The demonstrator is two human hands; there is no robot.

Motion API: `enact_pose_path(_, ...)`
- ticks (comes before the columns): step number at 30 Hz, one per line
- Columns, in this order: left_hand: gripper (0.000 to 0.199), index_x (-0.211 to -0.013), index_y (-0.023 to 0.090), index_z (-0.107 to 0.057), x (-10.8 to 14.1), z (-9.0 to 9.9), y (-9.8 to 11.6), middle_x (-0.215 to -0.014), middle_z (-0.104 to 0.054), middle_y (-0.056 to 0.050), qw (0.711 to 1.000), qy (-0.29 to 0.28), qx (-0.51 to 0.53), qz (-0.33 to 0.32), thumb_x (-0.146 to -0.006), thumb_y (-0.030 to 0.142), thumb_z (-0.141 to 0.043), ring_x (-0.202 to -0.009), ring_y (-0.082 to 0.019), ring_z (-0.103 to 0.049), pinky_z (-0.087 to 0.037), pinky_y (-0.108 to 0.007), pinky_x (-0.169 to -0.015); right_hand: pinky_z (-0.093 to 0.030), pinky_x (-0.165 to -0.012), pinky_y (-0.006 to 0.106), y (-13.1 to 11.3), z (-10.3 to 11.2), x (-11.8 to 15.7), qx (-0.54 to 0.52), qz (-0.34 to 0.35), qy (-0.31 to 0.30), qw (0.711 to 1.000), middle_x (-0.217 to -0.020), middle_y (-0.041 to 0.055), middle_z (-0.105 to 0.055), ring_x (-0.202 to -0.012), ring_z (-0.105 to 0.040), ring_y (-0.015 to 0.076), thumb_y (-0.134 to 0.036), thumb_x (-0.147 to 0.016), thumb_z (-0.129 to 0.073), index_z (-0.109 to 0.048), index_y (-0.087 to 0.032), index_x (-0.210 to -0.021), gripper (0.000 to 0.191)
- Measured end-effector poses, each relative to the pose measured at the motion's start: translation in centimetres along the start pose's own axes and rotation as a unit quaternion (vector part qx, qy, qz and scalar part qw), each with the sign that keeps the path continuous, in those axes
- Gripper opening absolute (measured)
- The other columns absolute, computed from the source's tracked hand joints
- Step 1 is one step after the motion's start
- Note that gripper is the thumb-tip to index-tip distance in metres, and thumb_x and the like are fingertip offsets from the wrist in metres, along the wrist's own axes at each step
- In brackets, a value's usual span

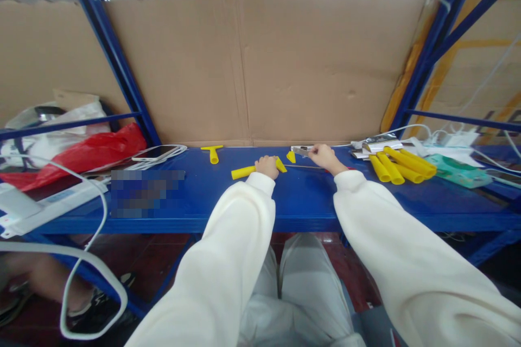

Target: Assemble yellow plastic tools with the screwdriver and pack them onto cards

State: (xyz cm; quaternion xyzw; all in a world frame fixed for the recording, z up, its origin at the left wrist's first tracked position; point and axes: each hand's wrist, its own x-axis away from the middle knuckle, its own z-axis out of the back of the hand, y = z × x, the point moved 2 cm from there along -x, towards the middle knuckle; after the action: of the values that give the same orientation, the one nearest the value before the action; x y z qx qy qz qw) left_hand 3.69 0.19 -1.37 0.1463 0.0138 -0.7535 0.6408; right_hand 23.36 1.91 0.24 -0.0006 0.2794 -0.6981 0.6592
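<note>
My left hand (267,166) is wrapped round a yellow tube (243,172) that lies low over the blue tabletop (301,203); the tube's cut end sticks out on the right of the fingers. To the right, my right hand (323,157) is closed on a small silvery metal piece (302,150) near the cardboard wall. Between the hands stands a small yellow piece (291,156), and a thin rod (303,166) lies just below it. Left of my left hand is a yellow T-shaped part (214,155), which neither hand touches.
Several yellow tubes (401,165) lie at the right beside papers and a green packet (459,171). On the left are a phone (153,153), white cables, a red bag (118,146) and a power strip (61,206). Blue posts flank the cardboard (317,70). A person's leg (52,276) shows lower left.
</note>
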Motion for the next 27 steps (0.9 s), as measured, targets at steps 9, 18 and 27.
enact_pose_path(9,0.052,-0.138,0.024,-0.060,-0.2,0.2,0.1,-0.131,-0.058,-0.013,0.999,0.031,0.022,-0.020,-0.089,0.011,-0.054,-0.118,-0.027,-0.062,-0.048,-0.034,-0.098,-0.045,-0.069,0.024,-2.6,-1.9,-1.0,-0.092,0.036,0.003,0.995,-0.081,0.0049,-0.076,-0.079,-0.065,0.0183,-0.016,-0.077,-0.058,-0.076,-0.016,-0.080,0.018)
enact_pose_path(18,0.051,-0.136,0.024,-0.062,0.2,0.6,0.3,-0.127,-0.059,-0.012,0.996,0.062,0.047,-0.036,-0.089,0.007,-0.052,-0.118,-0.026,-0.061,-0.048,-0.035,-0.099,-0.039,-0.059,0.023,-4.1,-2.5,0.2,-0.237,0.051,-0.028,0.970,-0.051,-0.0015,-0.058,-0.060,-0.055,0.0138,-0.014,-0.071,-0.056,-0.062,-0.016,-0.053,0.019)
enact_pose_path(27,0.049,-0.134,0.026,-0.064,0.0,0.3,0.1,-0.122,-0.060,-0.010,0.992,0.093,0.079,-0.042,-0.089,0.007,-0.054,-0.115,-0.023,-0.062,-0.047,-0.032,-0.099,-0.043,-0.057,0.021,-4.1,-2.1,1.3,-0.360,-0.013,-0.093,0.928,-0.052,-0.0019,-0.058,-0.053,-0.052,0.0100,-0.011,-0.073,-0.062,-0.061,-0.016,-0.056,0.017)
